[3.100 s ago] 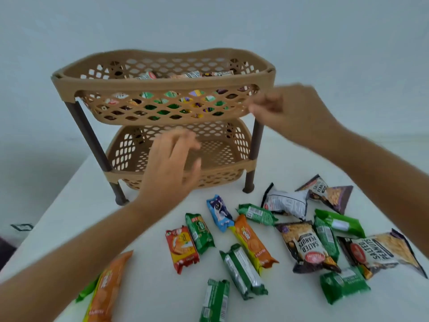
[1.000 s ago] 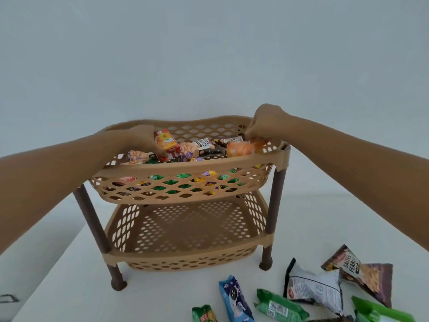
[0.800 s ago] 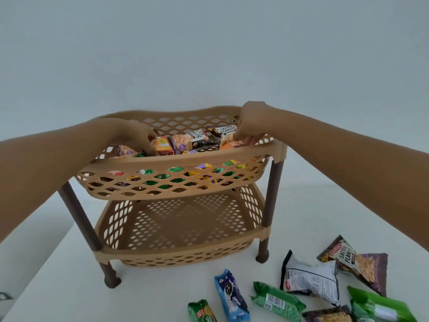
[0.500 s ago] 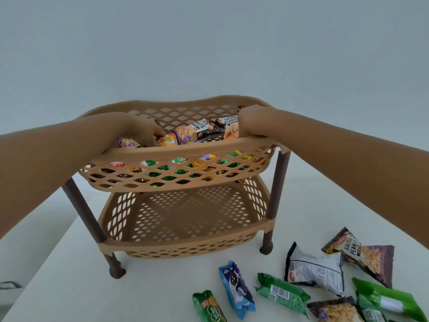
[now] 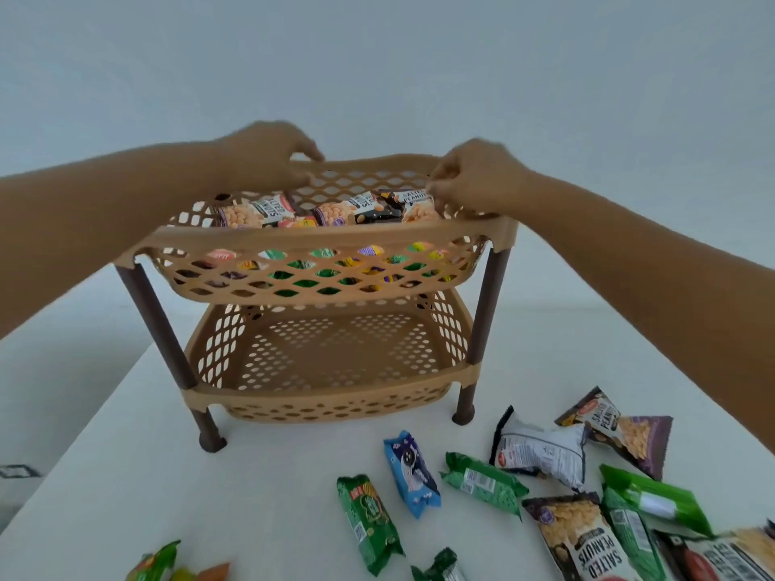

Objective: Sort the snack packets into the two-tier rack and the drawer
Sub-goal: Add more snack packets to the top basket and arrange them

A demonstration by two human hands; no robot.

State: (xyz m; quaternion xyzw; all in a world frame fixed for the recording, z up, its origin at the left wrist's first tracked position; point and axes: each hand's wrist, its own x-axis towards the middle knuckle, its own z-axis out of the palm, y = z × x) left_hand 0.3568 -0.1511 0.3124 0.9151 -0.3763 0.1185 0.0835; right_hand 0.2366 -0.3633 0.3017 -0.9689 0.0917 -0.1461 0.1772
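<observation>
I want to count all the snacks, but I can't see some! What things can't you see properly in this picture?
Head view only:
- Top basket: its wall hides the lower packets; only colours show through the holes.
- Left hand and right hand: blurred, so whether either has a grip on something is unclear.
- Peanut packets bottom right, and orange and green packets bottom left: cut off by the edge.
- The drawer: out of frame.

"SALTED PEANUTS" is showing in white capitals on the near-right peanut packet on the table (image 5: 581, 538), and again, tilted, on the purple-edged packet farther right (image 5: 616, 429). Partial "SALTED PEANUTS" lettering is showing on the packets in the rack's top tier (image 5: 268, 209). Print on the white packet back (image 5: 539, 452) and the green wrappers is reading too small to make out.
</observation>
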